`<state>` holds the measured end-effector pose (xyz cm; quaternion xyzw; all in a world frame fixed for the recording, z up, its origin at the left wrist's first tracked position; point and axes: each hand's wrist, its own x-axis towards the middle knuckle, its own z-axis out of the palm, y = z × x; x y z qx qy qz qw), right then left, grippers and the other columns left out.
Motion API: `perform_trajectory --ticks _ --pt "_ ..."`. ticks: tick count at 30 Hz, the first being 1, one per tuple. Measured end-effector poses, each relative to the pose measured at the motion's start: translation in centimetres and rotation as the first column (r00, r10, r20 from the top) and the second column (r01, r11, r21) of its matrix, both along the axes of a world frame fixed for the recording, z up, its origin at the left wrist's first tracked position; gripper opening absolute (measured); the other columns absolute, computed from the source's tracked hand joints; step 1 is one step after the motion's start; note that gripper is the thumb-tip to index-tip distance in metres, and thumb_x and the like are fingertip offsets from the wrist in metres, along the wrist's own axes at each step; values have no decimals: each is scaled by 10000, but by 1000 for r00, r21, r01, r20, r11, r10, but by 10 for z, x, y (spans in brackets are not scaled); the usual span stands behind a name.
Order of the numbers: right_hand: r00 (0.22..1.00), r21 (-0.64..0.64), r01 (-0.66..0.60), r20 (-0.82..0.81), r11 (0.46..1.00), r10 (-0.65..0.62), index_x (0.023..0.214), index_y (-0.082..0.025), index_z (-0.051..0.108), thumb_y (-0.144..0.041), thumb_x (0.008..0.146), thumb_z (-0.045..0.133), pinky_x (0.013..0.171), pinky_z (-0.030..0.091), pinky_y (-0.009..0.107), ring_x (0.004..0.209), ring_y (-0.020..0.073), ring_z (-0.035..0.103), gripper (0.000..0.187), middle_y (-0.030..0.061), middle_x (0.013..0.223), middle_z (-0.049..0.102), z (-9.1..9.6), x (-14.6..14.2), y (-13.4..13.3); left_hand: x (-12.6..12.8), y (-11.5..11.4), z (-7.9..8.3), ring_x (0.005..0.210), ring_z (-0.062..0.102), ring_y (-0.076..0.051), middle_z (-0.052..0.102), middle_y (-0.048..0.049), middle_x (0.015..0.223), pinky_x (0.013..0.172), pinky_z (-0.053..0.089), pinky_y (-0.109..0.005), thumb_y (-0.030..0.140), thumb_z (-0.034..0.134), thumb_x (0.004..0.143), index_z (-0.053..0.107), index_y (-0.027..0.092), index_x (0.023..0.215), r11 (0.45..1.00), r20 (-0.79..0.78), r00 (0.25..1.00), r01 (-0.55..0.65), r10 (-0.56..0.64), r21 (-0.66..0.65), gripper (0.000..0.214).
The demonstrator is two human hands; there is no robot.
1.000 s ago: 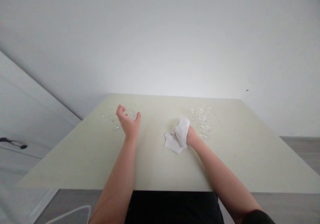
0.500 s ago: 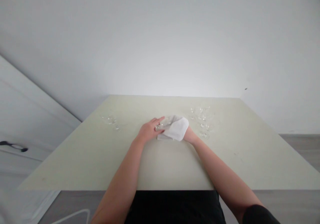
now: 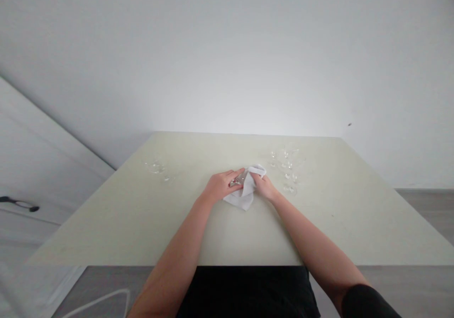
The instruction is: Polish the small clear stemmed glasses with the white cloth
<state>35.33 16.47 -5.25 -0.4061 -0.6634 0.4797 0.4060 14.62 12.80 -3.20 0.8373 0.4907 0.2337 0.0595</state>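
In the middle of the table, my left hand (image 3: 222, 184) is closed round a clear glass (image 3: 237, 180), which lies tilted on its side between thumb and fingers. My right hand (image 3: 263, 184) grips a white cloth (image 3: 244, 197) at the glass's right end. One part of the cloth is bunched at my right fingers, and a corner hangs down toward the tabletop. The cloth and fingers hide much of the glass, so its full shape does not show.
On the pale table (image 3: 135, 233), several clear stemmed glasses (image 3: 289, 166) stand close together at the right. A smaller group of clear glasses (image 3: 156, 167) is at the left. Behind the table rises a white wall (image 3: 227, 63); a white cabinet with a dark handle (image 3: 19, 203) is at far left.
My left hand has shifted right with the glass. The cloth, earlier draped over my right hand, is now bunched, with my right fingers in view and its corner hanging lower.
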Motion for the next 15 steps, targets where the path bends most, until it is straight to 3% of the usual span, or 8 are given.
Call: perform_trajectory --ticks 2,5,9,12,15 --pt "996 144 -59 76 988 48 918 -196 643 -486 854 611 812 504 315 855 192 609 299 30 886 671 2 2 0 2 0 0 955 697 -194 725 -47 1052 827 514 -261 410 664 879 511 282 1439 999 -37 998 51 -51 -2 595" --pt "952 306 -146 302 941 50 1010 -193 663 -393 708 786 889 489 344 942 223 611 382 57 980 673 8 5 -4 6 -1 0 979 696 -203 725 -52 1089 846 510 -262 375 699 845 562 295 1383 997 -57 995 78 -79 -20 561" --pt "857 358 -198 515 913 -17 1106 -198 654 -383 721 770 890 482 358 978 248 615 443 99 1074 638 15 7 -13 9 -3 -2 1003 699 -215 728 -39 1127 859 510 -269 397 712 827 476 325 1446 998 -43 998 50 -51 -34 667" --pt "865 366 -222 502 904 9 1023 -188 644 -321 740 722 882 483 364 952 241 598 322 81 1018 614 16 8 -12 9 -2 -3 1014 698 -211 713 -37 1164 860 507 -268 431 645 886 394 357 1503 993 -98 988 117 -117 -10 670" --pt "951 302 -174 297 937 81 1061 -192 581 -275 768 660 857 498 343 912 203 579 314 37 981 600 15 10 -4 9 -1 -4 1051 691 -226 693 -62 1224 889 510 -291 436 637 895 467 318 1459 995 -91 991 99 -97 21 600"
